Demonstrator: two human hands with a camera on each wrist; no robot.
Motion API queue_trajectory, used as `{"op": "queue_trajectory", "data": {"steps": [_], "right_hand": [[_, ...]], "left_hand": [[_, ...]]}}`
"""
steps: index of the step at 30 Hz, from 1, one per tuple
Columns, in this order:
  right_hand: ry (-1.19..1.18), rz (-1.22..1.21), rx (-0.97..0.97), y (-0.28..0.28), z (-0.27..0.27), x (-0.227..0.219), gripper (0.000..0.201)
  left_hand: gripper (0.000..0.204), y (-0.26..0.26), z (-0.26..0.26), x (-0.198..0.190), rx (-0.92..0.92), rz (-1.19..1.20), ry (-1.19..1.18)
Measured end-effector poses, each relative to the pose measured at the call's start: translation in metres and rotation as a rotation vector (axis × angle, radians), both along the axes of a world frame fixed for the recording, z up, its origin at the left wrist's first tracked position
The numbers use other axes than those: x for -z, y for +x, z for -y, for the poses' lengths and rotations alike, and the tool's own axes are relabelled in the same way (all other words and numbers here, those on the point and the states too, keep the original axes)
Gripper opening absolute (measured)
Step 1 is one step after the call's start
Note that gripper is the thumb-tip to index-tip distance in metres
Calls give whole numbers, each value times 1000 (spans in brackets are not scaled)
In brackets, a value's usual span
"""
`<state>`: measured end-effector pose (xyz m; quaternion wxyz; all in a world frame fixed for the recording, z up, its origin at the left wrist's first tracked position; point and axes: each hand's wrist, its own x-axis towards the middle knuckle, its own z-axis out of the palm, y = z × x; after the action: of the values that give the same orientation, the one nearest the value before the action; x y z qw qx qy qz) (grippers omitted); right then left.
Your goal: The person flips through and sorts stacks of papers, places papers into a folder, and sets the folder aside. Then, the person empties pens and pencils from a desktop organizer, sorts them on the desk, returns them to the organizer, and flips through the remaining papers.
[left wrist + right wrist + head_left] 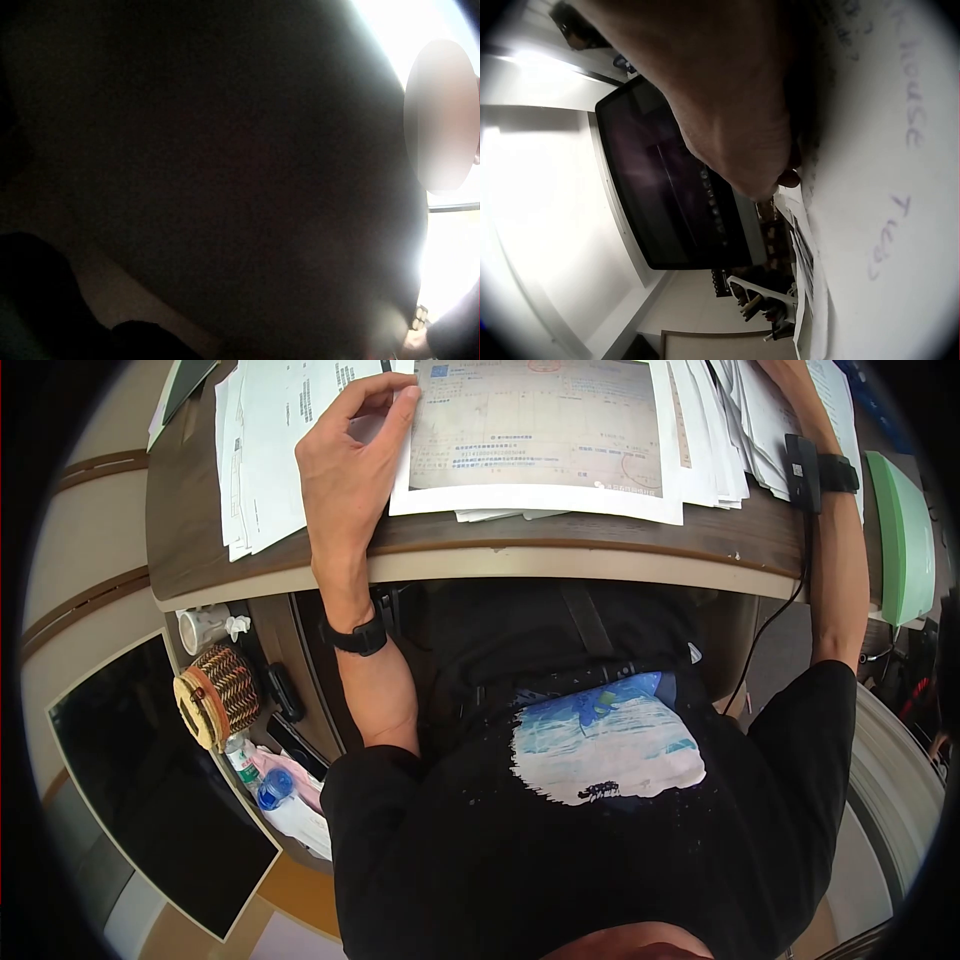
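Note:
A printed sheet (540,435) with a scanned form, blue text and red stamps lies over other papers at the desk's front edge. My left hand (348,470) pinches its left edge between thumb and index finger. The top of the head view cuts off my right hand (795,385), which is over the papers (765,435) on the right. In the right wrist view the back of that right hand (720,112) is beside a white sheet (885,187) with handwriting; its fingertips are mostly hidden. The left wrist view is mostly dark and does not show the left hand's fingers.
More papers (262,455) lie at the left of the wooden desk (185,525). A green object (900,540) stands at the right. A woven drum-like container (225,695) and a white cup (203,628) are below left. A monitor (660,180) rises beyond the right hand.

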<state>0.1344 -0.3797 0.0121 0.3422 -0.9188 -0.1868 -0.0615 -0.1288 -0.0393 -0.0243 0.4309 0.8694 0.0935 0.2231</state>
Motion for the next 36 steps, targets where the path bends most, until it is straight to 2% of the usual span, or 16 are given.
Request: {"op": "queue_trajectory", "data": {"steps": [3,8,12,14,17,22,28,29,31,35,36], "right_hand": [[-27,-30,36,-1,1,-1,38],[-8,32,-51,-9,3,-3,38],[0,8,-16,3,4,4,39],[12,54,-68,-3,4,1,39],[10,10,-23,10,6,7,38],[66,29,-66,22,9,17,37],[96,52,-86,24,14,20,34],[107,63,-76,33,18,32,34],[63,184,-210,55,25,53,48],[35,129,-167,51,26,49,45],[92,254,-176,47,21,51,44]], "left_hand": [[27,1,1,-2,-2,1,20],[27,1,2,-2,-12,-1,37],[26,1,1,1,-9,33,49],[25,1,2,0,-10,56,53],[24,2,2,-2,-9,64,90],[22,2,7,-8,-27,47,76],[32,1,5,-9,-38,5,40],[32,1,4,-9,-28,15,51],[41,0,3,-10,-13,-38,-55],[45,0,6,-17,-34,-44,-92],[44,0,7,-16,-45,-37,-105]]}}
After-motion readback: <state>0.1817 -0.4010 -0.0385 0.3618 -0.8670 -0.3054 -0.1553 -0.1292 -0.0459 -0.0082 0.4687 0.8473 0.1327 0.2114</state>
